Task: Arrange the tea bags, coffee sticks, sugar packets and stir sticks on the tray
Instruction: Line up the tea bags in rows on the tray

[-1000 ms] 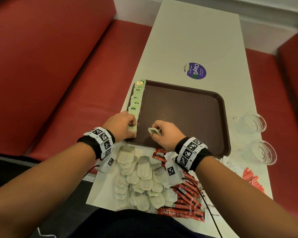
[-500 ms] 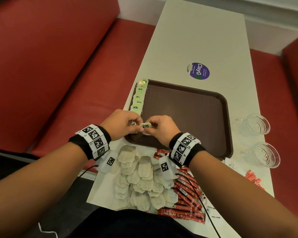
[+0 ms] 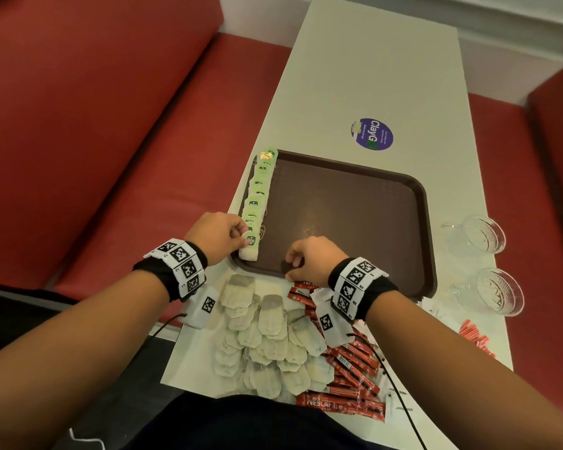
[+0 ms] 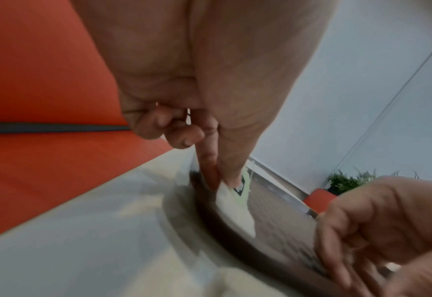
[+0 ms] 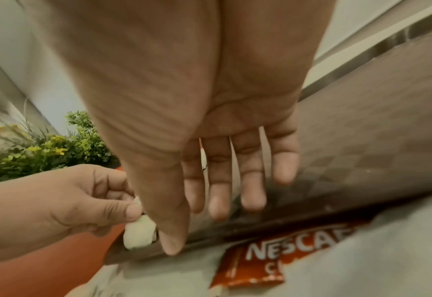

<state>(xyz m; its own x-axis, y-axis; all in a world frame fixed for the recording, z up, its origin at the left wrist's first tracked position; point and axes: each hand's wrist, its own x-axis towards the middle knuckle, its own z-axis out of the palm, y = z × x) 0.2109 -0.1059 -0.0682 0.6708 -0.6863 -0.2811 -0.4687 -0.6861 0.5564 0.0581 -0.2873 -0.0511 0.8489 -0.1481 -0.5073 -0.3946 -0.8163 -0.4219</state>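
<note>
The left hand [image 3: 220,234] pinches a tea bag [image 3: 249,247] between thumb and forefinger; this grip sits at the near left corner of the brown tray [image 3: 355,222], where the bag's lower end rests against the tray's floor. From the left wrist view the fingertips [image 4: 231,178] close on the bag's top by its green tag. Running away from the grip along the tray's left rim is a row of tea bags [image 3: 259,193], overlapped, green tags upward. Just to the right of the grip, the right hand [image 3: 312,259] hovers over the tray's near rim with fingers relaxed and nearly straight, holding nothing; the right wrist view shows its fingers [image 5: 250,180] spread above the tray's edge. Nearer the person than the grip, on the white bench [image 3: 371,76], lies a loose heap of tea bags [image 3: 267,349], and beside it on the right a spread of red coffee sticks [image 3: 348,378]. Farther right stand two glass cups [image 3: 481,264] and some red packets [image 3: 475,337].
</note>
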